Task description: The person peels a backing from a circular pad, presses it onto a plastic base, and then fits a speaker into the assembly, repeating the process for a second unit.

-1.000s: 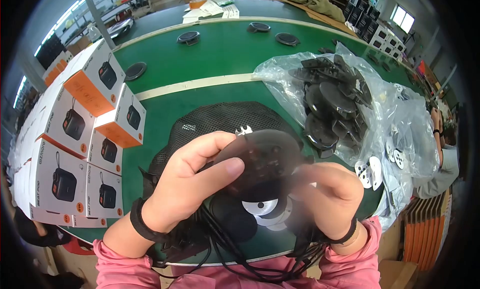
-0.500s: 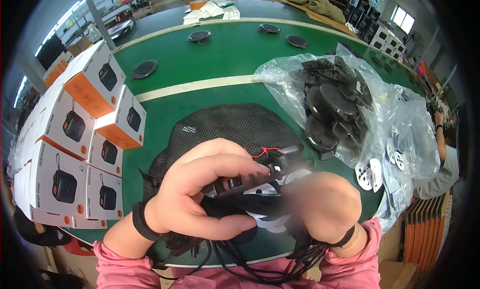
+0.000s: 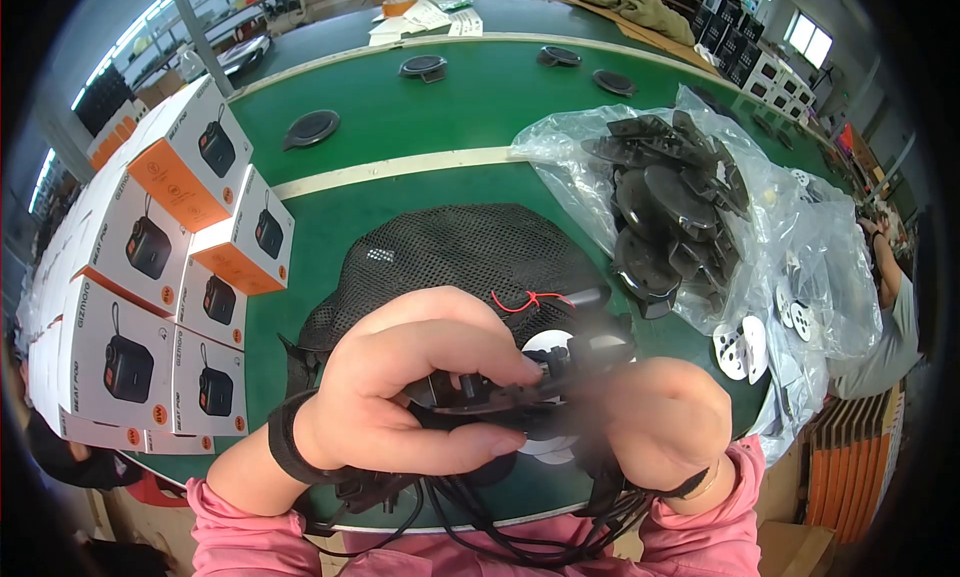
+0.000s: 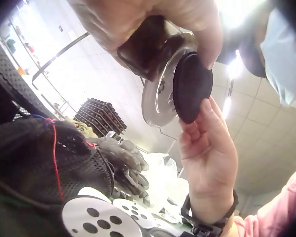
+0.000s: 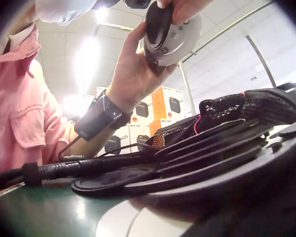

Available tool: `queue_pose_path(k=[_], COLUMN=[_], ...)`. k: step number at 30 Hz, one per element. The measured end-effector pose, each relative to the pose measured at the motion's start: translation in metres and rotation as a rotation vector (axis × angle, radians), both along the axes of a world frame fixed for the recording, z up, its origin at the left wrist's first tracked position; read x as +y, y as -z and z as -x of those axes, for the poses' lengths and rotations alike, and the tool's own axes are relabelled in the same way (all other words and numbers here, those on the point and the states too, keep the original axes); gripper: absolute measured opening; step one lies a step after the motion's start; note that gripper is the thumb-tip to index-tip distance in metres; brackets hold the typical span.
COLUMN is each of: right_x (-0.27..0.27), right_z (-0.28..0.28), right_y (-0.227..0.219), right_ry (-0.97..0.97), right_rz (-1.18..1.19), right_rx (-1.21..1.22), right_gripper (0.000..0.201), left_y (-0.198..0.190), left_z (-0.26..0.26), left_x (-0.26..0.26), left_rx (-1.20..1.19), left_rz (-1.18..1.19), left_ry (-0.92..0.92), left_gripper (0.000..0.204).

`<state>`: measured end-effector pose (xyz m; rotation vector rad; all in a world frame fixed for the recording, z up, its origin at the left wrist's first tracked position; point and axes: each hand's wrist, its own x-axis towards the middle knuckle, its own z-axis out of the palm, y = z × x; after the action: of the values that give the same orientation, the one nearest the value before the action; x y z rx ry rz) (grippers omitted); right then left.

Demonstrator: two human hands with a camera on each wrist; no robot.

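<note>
Black disc [image 4: 192,89] is held between the two hands, raised above the green table [image 3: 370,182] on the wearer's side of the mesh bag [image 3: 450,247]. The right hand [image 4: 209,153] pinches the disc at its lower edge — thumb on the outer face, fingertips drawn close against it. The left hand [image 3: 365,377] curls round a round plate [image 4: 155,106], fingers above and thumb below in the head view; one left digit reaches the disc's upper edge. Governing relation: the disc lies on the wearer's side of the plate, broad face to broad face; whether the two touch cannot be told. The right hand is nearer, being directly on the disc. Judged across both wrist views, the outer face points toward the wearer's body. In the left wrist view, the long axis runs nearly upright — foreshortening may account for the oval outline.
</note>
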<state>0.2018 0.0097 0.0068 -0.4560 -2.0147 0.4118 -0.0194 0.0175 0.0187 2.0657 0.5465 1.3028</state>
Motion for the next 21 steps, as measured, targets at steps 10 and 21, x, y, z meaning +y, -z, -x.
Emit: queue_pose_path(k=[10, 21], right_x=[-0.0020, -0.0017], right_z=[-0.0013, -0.0002], right_y=[-0.0020, -0.0032], right_ry=[0.023, 0.055], right_rz=[-0.018, -0.060], right_rx=[-0.020, -0.033], right_gripper=[0.029, 0.029], left_y=[0.0009, 0.0011], left_z=[-0.0023, -0.0029], left_x=[-0.0016, -0.0022], left_rx=[-0.036, -0.050], left_rz=[0.044, 0.065], left_ry=[0.020, 0.033], left_gripper=[0.036, 0.031])
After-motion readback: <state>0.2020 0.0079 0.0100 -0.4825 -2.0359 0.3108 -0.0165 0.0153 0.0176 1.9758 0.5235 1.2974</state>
